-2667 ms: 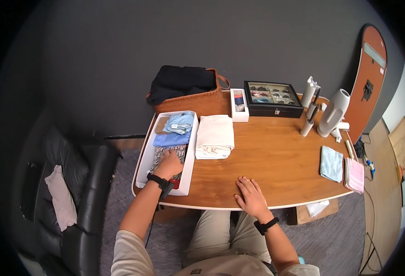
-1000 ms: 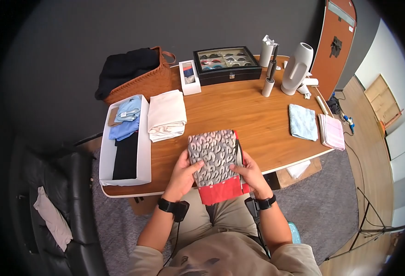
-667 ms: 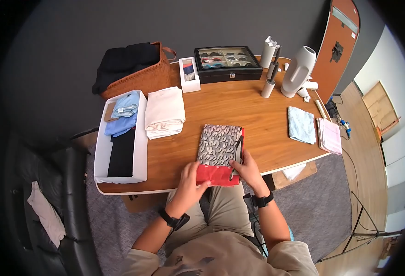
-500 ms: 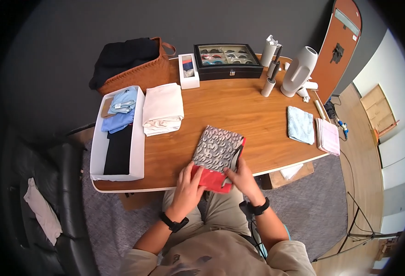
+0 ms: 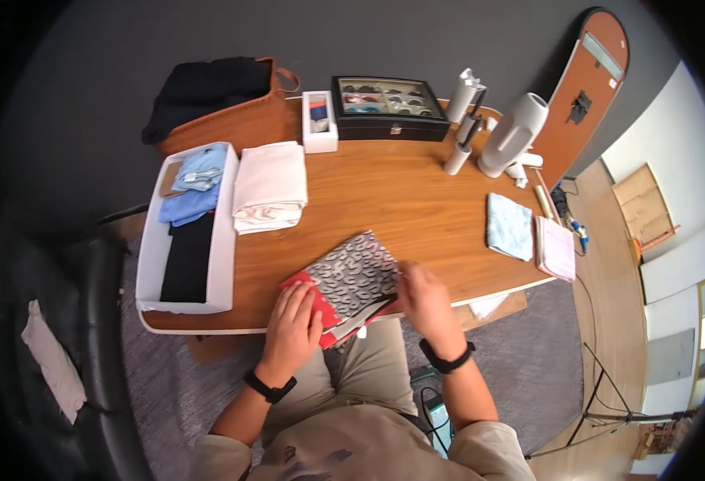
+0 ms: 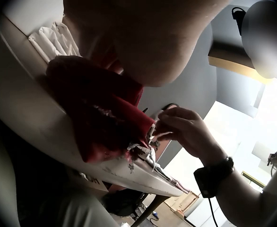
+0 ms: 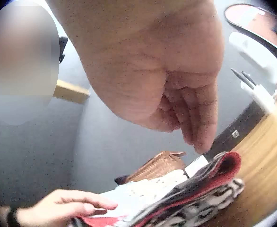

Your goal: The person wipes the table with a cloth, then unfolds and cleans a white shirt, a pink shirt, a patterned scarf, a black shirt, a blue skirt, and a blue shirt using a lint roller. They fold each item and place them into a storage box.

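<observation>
A folded cloth point(image 5: 354, 274), grey with a dark-and-pale looped print and a red border, lies askew near the table's front edge. My left hand point(image 5: 290, 322) rests on its red end with the fingers stretched out. In the left wrist view the red fabric point(image 6: 105, 113) hangs in folds beneath that hand. My right hand point(image 5: 426, 301) is at the cloth's right corner. Seen from the right wrist, the right hand's fingers point(image 7: 200, 113) point down just above the layered edge of the cloth point(image 7: 195, 194), with nothing visible between them.
On the left of the table point(image 5: 416, 232) stands a white box point(image 5: 222, 264) of folded clothes, beside a cream cloth stack point(image 5: 272, 184). Behind are a woven basket point(image 5: 232, 120), a small white box point(image 5: 320, 143) and a glasses case point(image 5: 392, 128). A grey vase point(image 5: 517, 132) and folded towels point(image 5: 509, 226) are right.
The patterned cloth has come out of the white box in both hands and onto the table, then turned so its red end points left. The right hand has shifted off its edge.
</observation>
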`<state>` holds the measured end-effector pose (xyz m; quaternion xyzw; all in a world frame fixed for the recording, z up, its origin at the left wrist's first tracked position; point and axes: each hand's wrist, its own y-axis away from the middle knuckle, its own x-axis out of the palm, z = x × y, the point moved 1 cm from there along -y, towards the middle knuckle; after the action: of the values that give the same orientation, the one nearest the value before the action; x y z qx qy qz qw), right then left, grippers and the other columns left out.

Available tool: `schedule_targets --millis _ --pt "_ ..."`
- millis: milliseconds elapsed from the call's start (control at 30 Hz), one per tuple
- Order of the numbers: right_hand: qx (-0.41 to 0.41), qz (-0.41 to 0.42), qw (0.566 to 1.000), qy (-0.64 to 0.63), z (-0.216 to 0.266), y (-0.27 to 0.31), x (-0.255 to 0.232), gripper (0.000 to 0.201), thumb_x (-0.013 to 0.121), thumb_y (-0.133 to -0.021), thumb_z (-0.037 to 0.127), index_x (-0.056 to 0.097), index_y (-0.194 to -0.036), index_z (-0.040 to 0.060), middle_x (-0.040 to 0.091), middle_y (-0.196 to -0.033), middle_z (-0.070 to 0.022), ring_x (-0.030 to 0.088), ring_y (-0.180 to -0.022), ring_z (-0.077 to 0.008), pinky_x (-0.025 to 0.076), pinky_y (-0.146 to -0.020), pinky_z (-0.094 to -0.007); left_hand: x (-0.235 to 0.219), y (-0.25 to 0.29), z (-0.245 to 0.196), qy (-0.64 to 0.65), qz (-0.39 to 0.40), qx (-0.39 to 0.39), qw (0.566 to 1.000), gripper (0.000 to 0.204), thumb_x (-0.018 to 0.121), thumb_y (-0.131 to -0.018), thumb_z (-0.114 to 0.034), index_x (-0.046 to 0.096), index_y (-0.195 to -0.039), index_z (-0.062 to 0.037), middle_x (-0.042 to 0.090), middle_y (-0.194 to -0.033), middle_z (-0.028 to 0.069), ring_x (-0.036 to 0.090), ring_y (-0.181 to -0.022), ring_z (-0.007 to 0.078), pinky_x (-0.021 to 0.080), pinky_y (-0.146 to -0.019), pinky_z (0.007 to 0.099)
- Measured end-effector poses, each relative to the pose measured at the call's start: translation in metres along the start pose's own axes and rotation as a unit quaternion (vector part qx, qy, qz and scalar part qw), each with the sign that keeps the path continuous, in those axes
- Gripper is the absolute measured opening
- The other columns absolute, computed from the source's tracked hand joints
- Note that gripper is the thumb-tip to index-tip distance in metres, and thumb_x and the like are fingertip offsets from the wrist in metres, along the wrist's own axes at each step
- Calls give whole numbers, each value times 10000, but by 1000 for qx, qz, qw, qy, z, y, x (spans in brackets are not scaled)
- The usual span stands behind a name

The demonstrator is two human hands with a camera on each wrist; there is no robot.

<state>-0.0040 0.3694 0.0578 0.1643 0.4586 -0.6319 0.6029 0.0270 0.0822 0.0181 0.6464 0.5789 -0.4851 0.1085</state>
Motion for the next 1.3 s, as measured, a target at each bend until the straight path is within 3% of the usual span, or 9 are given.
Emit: schedule_targets --millis 100,367,500,567,700,767,967,1167,1300 --pt "-132 65 988 46 -1 -22 20 621 749 -986 237 544 -1497 -51 585 -1518 -284 538 -1450 -427 455 -1204 -493 9 1 0 3 19 0 1000 641 766 -962 -286 581 -1405 139 546 -1526 305 488 -1467 471 381 -1254 550" --pt "-109 169 969 146 -30 9 58 911 567 -1040 627 413 -1622 -56 386 -1705 -264 382 -1574 -430 335 -1270 -572 16 13 22 -65 154 -16 986 901 740 -958 -272 300 -1613 162 248 -1730 352 214 -1638 481 209 -1338 565" --pt "-47 225 966 117 -69 -64 11 598 701 -1015 438 611 -1379 -28 667 -1299 -287 657 -1192 -466 551 -1003 -530 10 -21 45 -47 169 22 984 864 715 -981 -272 311 -1625 138 256 -1739 327 235 -1636 460 209 -1342 549" --pt "-106 -19 979 172 -92 -121 -31 426 780 -954 284 645 -1233 -9 694 -1066 -266 681 -983 -466 570 -853 -539 5 -36 55 -12 192 51 980 889 743 -974 -343 345 -1619 121 302 -1735 289 263 -1635 417 227 -1339 534" --pt "44 -146 972 179 -160 -221 -109 390 769 -947 171 633 -1273 6 730 -1078 -269 705 -1066 -474 587 -898 -537 1 -34 68 58 172 55 982 763 707 -1010 -368 460 -1594 58 405 -1710 223 327 -1617 390 247 -1336 505" --pt "132 -129 953 240 -177 -255 -130 488 780 -951 196 596 -1356 -6 714 -1158 -307 702 -1123 -474 590 -940 -531 4 -33 74 100 155 31 982 681 646 -1051 -379 510 -1566 46 429 -1698 220 342 -1611 394 254 -1330 500" --pt "50 -38 960 272 -226 -307 -122 423 694 -1012 325 672 -1353 75 697 -1262 -275 691 -1177 -462 568 -1002 -532 7 -29 84 221 91 -48 970 418 617 -1096 -291 714 -1367 12 576 -1593 177 442 -1560 359 352 -1283 468" --pt "147 33 929 338 -230 -301 -119 331 809 -918 278 790 -1022 -36 779 -1029 -278 752 -1042 -444 604 -925 -517 7 -30 83 194 69 -24 978 360 794 -980 -213 764 -1254 18 626 -1540 160 476 -1534 351 414 -1244 456" --pt "199 112 937 265 -233 -259 -120 329 813 -906 238 762 -942 -85 761 -815 -232 785 -763 -369 615 -659 -466 3 -31 81 159 87 -5 984 462 843 -921 -245 711 -1293 -6 578 -1572 156 441 -1552 350 391 -1262 467"
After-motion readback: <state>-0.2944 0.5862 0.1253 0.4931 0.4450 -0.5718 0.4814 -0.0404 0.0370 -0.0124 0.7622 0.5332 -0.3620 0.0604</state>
